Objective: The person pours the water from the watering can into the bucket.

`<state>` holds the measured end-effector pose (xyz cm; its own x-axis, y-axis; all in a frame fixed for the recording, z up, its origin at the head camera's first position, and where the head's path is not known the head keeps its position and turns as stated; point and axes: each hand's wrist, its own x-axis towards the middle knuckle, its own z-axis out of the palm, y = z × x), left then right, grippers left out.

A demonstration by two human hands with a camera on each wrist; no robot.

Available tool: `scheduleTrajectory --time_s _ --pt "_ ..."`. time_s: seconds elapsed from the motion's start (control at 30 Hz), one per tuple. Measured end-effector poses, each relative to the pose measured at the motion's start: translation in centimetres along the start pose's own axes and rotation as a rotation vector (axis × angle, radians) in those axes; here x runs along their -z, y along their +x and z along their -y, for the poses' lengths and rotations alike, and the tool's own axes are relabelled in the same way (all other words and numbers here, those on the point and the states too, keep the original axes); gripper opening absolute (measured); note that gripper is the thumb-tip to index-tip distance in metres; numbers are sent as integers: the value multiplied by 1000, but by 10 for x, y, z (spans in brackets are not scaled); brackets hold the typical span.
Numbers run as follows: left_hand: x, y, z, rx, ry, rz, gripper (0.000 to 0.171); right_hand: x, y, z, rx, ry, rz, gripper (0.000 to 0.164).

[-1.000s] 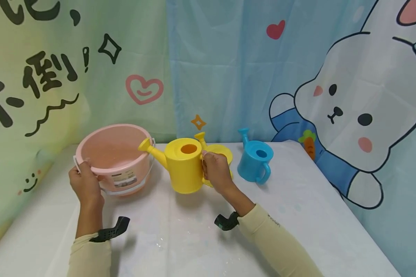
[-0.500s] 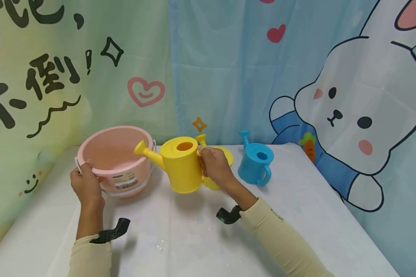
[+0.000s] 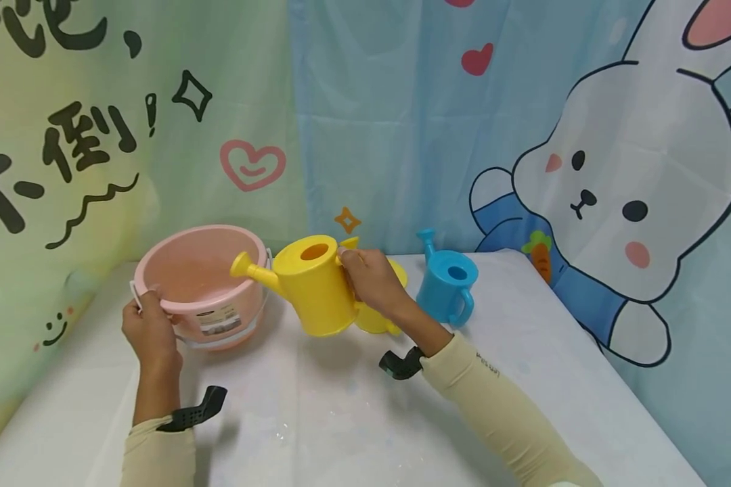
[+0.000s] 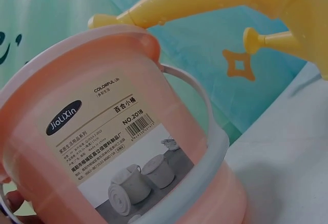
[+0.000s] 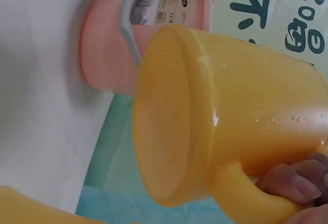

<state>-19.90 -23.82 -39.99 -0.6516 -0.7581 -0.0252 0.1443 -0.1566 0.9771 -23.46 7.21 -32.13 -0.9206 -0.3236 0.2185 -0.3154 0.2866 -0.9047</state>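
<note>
My left hand (image 3: pixel 152 331) grips the near left rim of a pink bucket (image 3: pixel 250 304), which carries a paper label and a white handle hanging down its front. Clasped by its handle in my right hand (image 3: pixel 374 284), a yellow watering can (image 3: pixel 317 294) is raised off the table and tips toward the bucket. In the left wrist view its spout head (image 4: pixel 102 21) overlaps the bucket's rim. Small drops cling to the can's side (image 5: pixel 277 121) in the right wrist view. No water stream shows at the spout.
Behind my right hand stands a second yellow watering can (image 3: pixel 374 321), partly hidden. To its right is a blue watering can (image 3: pixel 445 291). A white cover lies over the table (image 3: pixel 317 419), with drops on it near the front. A printed curtain (image 3: pixel 365 122) hangs behind.
The yellow watering can in my right hand has tilted further left, its spout moving toward the bucket and its base swinging up slightly. My left hand and the bucket stay nearly still.
</note>
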Motion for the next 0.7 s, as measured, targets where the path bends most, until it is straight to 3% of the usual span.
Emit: scheduleTrajectory --time_s 0.17,0.4,0.7 --pt "3 1 1 15 -1 -9 17 -1 4 10 -48 -61 36 48" --pt "5 2 2 8 -16 -10 16 2 10 18 -40 -121 99 49" --pt "0 1 1 13 15 2 17 7 13 26 -100 -155 110 50"
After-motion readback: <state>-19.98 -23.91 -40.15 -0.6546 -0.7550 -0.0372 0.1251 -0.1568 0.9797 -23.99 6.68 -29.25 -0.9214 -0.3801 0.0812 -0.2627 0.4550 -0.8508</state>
